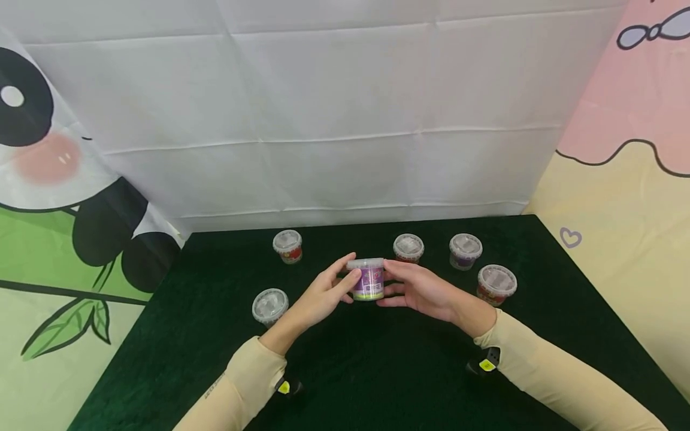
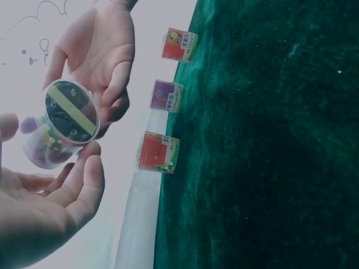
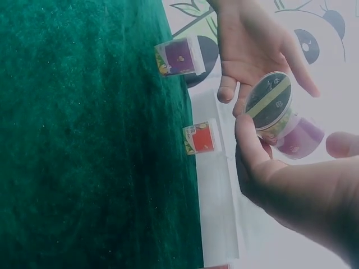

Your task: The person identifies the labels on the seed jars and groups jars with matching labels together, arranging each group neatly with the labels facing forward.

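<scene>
The left sleeve (image 1: 242,371) and the right sleeve (image 1: 560,366) are long and of pale cream colour; on the left one there is small dark lettering (image 1: 214,385). Near each sleeve's edge sits a black device (image 1: 492,353) with a yellow patch (image 1: 487,365). The left hand (image 1: 321,292) and right hand (image 1: 423,290) are bare.

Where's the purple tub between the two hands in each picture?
Head: the purple tub is just below the middle, between the left hand and right hand.
Left wrist: the purple tub is at the left, bottom showing.
Right wrist: the purple tub is right of the middle, bottom showing.
Shared landmark: the dark green tabletop.
</scene>
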`<state>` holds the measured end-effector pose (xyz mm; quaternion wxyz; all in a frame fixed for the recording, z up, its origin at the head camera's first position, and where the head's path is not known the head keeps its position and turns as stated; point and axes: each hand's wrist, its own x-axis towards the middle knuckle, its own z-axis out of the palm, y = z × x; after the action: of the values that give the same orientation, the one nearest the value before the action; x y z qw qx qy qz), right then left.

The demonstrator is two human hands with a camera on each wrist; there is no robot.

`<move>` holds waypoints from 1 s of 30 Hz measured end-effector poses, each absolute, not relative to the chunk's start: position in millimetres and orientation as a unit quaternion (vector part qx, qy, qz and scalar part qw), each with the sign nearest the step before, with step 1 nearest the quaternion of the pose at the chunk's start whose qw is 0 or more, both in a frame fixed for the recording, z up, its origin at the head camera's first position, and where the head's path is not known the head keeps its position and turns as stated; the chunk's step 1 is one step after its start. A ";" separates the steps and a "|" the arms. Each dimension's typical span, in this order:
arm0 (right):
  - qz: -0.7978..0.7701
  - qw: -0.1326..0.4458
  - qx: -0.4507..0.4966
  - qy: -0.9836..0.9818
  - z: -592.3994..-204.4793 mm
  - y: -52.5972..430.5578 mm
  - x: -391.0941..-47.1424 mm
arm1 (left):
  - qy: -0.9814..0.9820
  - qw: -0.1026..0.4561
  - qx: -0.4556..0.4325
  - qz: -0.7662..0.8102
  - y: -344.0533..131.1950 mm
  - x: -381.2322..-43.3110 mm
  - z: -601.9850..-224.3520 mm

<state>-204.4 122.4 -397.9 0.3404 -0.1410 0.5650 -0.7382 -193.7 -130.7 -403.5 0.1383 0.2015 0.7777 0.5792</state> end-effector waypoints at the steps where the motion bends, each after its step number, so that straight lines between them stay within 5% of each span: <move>1: -0.738 0.341 -0.140 0.565 -397.7 122.0 -204.1 | 0.778 0.140 0.203 0.578 -131.5 -193.6 -403.7; 30: -0.731 0.337 -0.150 0.574 -398.7 116.1 -202.3 | 0.757 0.163 0.215 0.596 -138.4 -193.5 -405.7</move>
<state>-202.3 116.1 -398.7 0.3373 -0.1504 0.5739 -0.7309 -193.5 -138.4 -405.7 0.1628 0.2154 0.7565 0.5957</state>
